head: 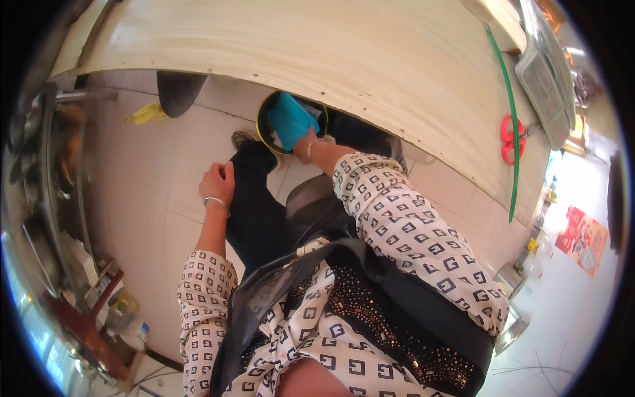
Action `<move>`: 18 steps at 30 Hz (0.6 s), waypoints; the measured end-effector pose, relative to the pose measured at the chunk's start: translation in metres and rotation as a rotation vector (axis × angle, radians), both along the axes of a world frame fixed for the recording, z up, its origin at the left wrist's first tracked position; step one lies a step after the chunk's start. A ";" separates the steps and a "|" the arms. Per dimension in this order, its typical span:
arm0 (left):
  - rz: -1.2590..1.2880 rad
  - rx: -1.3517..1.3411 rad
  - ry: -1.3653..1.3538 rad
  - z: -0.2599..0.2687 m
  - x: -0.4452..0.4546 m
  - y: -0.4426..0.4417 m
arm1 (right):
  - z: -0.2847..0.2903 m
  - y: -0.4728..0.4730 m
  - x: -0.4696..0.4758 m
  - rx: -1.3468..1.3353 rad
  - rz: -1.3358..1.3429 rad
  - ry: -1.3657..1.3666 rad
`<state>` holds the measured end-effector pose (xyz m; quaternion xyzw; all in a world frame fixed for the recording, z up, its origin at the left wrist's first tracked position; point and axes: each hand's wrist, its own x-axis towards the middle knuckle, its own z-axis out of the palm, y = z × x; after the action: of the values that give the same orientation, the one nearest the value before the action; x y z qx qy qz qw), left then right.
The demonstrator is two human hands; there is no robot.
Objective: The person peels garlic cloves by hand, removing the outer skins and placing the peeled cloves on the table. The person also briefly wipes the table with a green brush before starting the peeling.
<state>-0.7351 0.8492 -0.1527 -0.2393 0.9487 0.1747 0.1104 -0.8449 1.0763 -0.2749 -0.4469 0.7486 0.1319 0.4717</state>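
My right hand point(304, 144) grips a turquoise plastic tray-like container point(291, 121) at its near corner. The container is tilted inside the mouth of a dark round bin point(264, 135) with a yellow rim. Pale scraps show in the bin beside it, and part of the bin is hidden under the table edge. Against my knee in dark trousers point(250, 173) rests my left hand point(217, 183), its fingers curled in and nothing visible in them. A metal bangle circles the left wrist.
A wooden table point(297, 44) spans the top, bearing red-handled scissors point(507, 140), a green strip point(513, 149) and a grey plastic-cased device point(543, 94). A yellow crumpled item point(147, 114) lies on the tiled floor. Shelving point(54, 164) and a reddish-brown wooden stool point(92, 327) stand left.
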 end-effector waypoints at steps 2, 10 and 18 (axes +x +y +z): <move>0.008 0.021 -0.005 -0.001 -0.002 -0.002 | -0.001 -0.001 -0.003 0.017 -0.017 -0.015; -0.080 -0.001 0.019 -0.033 -0.028 -0.041 | 0.048 -0.052 -0.025 -0.527 -0.542 0.114; -0.187 0.064 0.026 -0.090 -0.072 -0.179 | 0.145 -0.055 -0.048 -1.321 -1.004 0.138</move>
<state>-0.8069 0.6697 -0.2427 -0.1436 0.9622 0.1968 0.1214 -0.8930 1.0213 -0.1297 -0.2358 0.8096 -0.5332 0.0682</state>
